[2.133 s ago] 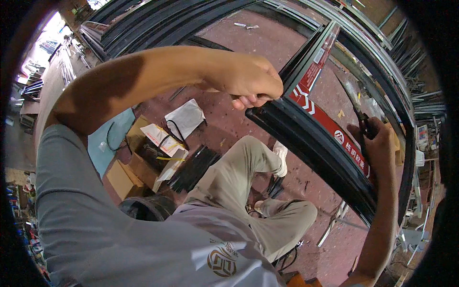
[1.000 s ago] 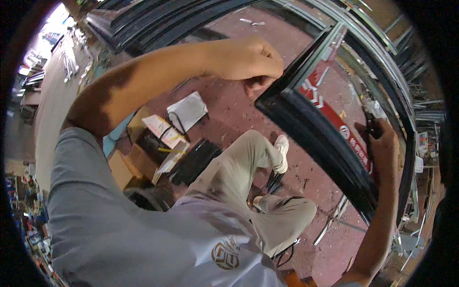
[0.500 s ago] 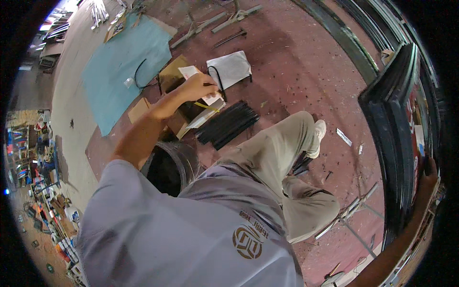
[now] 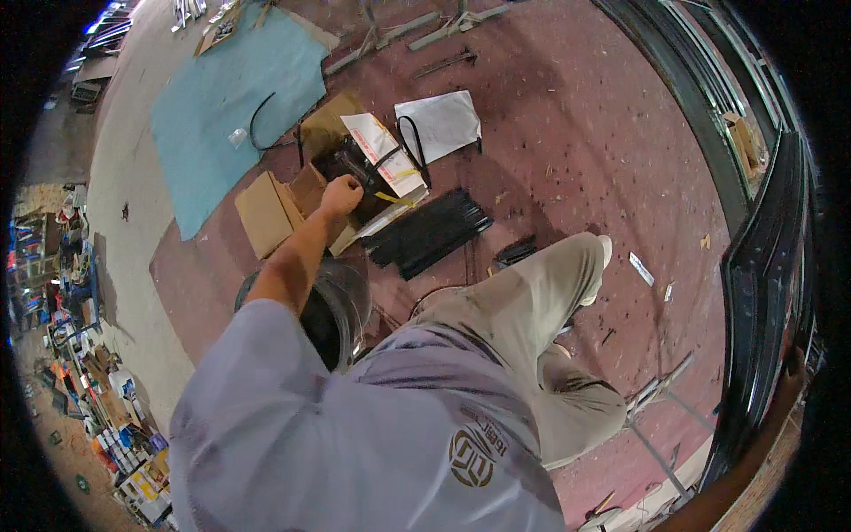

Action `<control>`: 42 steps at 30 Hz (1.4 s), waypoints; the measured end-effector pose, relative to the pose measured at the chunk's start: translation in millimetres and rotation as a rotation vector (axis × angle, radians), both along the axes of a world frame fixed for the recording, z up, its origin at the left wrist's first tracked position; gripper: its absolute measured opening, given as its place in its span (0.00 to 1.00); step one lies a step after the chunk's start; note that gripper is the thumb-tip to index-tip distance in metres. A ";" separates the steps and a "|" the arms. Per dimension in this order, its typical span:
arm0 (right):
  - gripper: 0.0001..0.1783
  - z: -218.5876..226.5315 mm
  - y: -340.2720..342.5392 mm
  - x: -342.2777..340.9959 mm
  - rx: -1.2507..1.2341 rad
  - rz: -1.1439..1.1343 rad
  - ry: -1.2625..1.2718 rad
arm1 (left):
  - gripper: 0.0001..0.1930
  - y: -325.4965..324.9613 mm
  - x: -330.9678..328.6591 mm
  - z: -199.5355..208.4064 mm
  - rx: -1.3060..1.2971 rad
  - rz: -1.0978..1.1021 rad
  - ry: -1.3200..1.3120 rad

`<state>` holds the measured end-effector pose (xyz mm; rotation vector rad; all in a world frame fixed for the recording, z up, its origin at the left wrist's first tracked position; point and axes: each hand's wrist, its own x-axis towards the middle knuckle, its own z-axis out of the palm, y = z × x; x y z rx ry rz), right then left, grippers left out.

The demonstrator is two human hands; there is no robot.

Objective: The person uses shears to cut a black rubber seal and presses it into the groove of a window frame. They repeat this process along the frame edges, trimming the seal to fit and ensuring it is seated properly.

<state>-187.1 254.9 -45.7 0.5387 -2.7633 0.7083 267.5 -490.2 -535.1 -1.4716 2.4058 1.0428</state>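
Note:
An open cardboard box on the red floor has one flap with white and red printing folded out. My left hand is at the box's opening, beside the dark items inside. Its fingers are curled together, and whatever they hold is hidden. A stack of black strips lies beside the box. At the far right, my right hand is next to a bundle of long black profiles; its fingers are dark and too distorted to read.
A black round bin stands below my left forearm. Blue sheeting covers floor at the upper left, and a white sheet lies beyond the box. Metal stand legs are at the top. Cluttered shelves line the left edge.
My left hand has moved from above the printed flap down to the box's opening, uncovering the flap. The view has shifted, and the black profiles now sit farther right.

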 end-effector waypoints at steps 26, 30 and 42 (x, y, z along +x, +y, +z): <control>0.10 14.4 -69.2 42.3 -0.360 -0.067 -0.309 | 0.09 -33.9 -50.2 19.3 0.650 0.350 0.548; 0.10 22.6 -62.5 49.4 -0.325 -0.149 -0.117 | 0.11 -15.5 -75.4 106.4 0.894 0.342 0.829; 0.09 50.3 -102.0 134.4 -0.756 -0.178 0.156 | 0.14 133.7 -115.0 213.9 1.103 0.026 0.852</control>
